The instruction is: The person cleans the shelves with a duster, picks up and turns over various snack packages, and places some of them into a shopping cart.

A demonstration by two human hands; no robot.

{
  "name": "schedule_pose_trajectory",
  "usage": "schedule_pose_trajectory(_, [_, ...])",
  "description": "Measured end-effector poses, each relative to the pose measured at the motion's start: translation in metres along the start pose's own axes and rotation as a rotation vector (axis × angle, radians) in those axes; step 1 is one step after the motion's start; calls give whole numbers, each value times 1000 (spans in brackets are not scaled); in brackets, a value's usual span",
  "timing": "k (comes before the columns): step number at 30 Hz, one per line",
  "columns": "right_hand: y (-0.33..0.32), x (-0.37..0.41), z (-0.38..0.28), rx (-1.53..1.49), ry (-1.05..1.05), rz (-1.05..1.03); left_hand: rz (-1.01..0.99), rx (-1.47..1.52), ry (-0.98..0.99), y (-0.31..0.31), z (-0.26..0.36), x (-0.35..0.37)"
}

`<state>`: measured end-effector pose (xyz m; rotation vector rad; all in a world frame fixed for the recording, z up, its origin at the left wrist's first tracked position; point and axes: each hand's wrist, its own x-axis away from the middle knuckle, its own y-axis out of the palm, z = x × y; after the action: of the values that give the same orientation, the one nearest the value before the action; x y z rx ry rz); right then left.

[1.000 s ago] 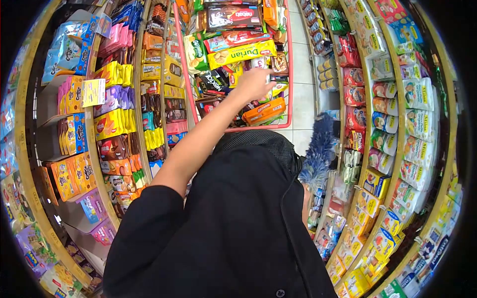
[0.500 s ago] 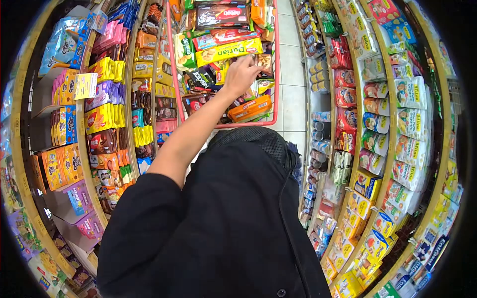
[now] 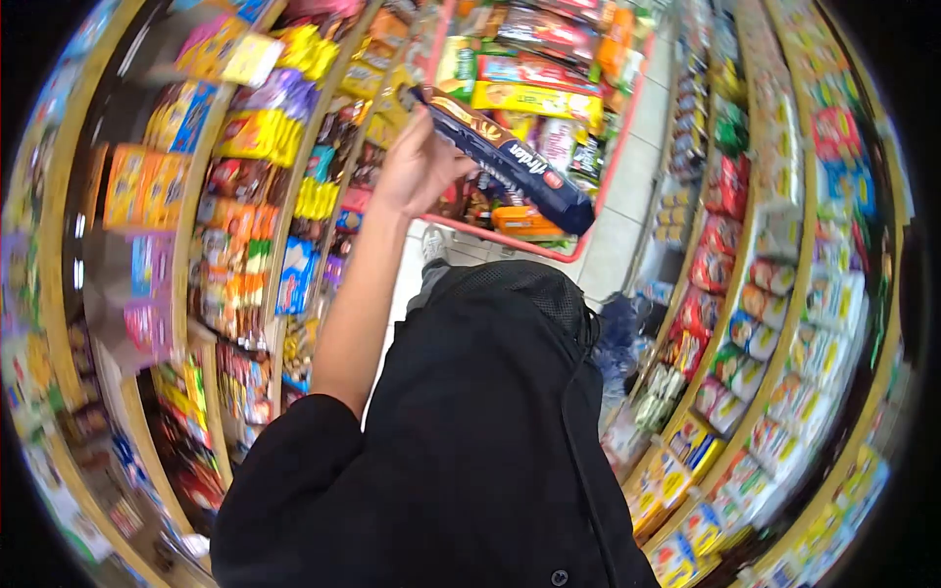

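Observation:
My left hand (image 3: 420, 169) grips one end of a long dark blue biscuit pack (image 3: 510, 165), its thumb and fingers closed around the wrapper. The pack slants down to the right, held above a red-rimmed cart (image 3: 559, 257). Packaged snacks fill the cart below. A yellow pack (image 3: 539, 101) lies across the pile, with a red pack (image 3: 524, 71) just behind it. At the near end, partly covered by the held pack, sits an orange pack (image 3: 526, 221). My right hand is out of the picture.
Shelves of snack packets (image 3: 260, 137) run close along the left. On the right, more shelves carry pouches (image 3: 821, 299) and yellow boxes (image 3: 659, 482). White floor tiles (image 3: 632, 167) show beside the cart, and a shoe (image 3: 433, 243) is visible near its front.
My left hand has come up out of the pile and moved left, now with the dark blue biscuit pack in it. The view has turned, so shelves and cart appear shifted and blurred.

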<state>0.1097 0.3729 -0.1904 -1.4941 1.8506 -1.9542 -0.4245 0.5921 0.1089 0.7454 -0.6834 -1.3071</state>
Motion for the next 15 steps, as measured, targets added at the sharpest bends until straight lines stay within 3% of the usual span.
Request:
schedule_pose_trajectory(2, [-23,-23,-12,88,-124,70,136,189,-151,-14,-3,20])
schedule_pose_trajectory(4, [-55,-37,-50,62,-174,222,103,310,-168,-23,-12,46])
schedule_pose_trajectory(5, [-72,-36,-78,-28,-161,320,196,320,-132,-25,-20,60])
schedule_pose_trajectory(6, [-92,-31,-111,-119,-156,419,148,595,-169,-26,-30,74])
schedule_pose_trajectory(8, [-114,-70,-139,-253,-411,492,119,754,-262,-40,-53,110])
schedule_pose_trajectory(10, [-146,-77,-183,-276,-430,401,254,763,-235,-37,-75,153])
schedule_pose_trajectory(12, [-170,-69,-226,-308,-562,464,285,791,-189,-25,-89,185])
schedule_pose_trajectory(15, [-188,-32,-282,-451,-796,450,576,607,-166,14,-87,217])
